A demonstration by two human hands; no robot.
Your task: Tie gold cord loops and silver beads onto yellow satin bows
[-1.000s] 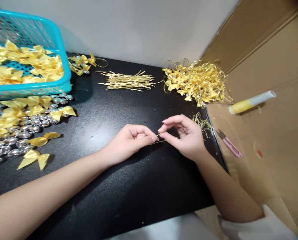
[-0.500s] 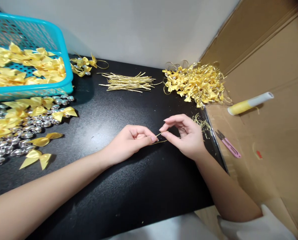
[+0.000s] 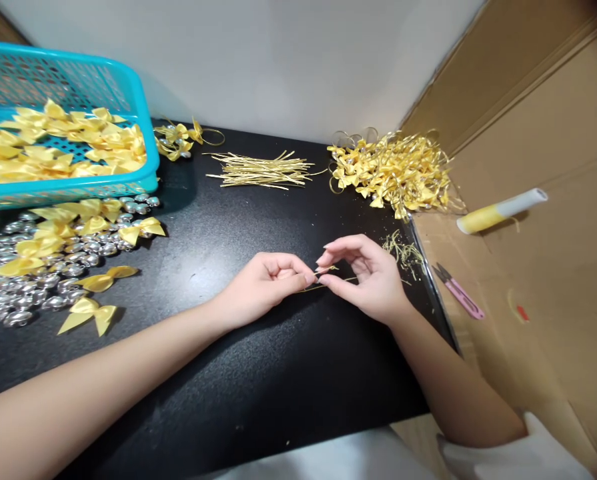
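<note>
My left hand (image 3: 271, 283) is closed in a pinch on a thin gold cord (image 3: 309, 289), just over the black table. Close against it, the thumb and fingertips of my right hand (image 3: 365, 277) come together at the same cord, with the other fingers curved. One end of the cord shows between the hands, and a strand runs below the right thumb. The exact knot or crossing at the fingertips is too small to make out. Beyond the hands lies a bundle of cut gold cords (image 3: 263, 170).
A turquoise basket (image 3: 151, 150) of yellow bows stands at left, with silver beads (image 3: 73, 270) and loose bows (image 3: 88, 315) before it. Bows with cord loops (image 3: 391, 170) are heaped back right. Cord scraps (image 3: 403, 253), pink thread snips (image 3: 461, 293) and a yellow-white tube (image 3: 501, 212) lie right.
The right fingertips have drawn nearer to the left ones, and a cord end now shows above the right thumb. The surroundings appear shifted slightly right and down as the view moved.
</note>
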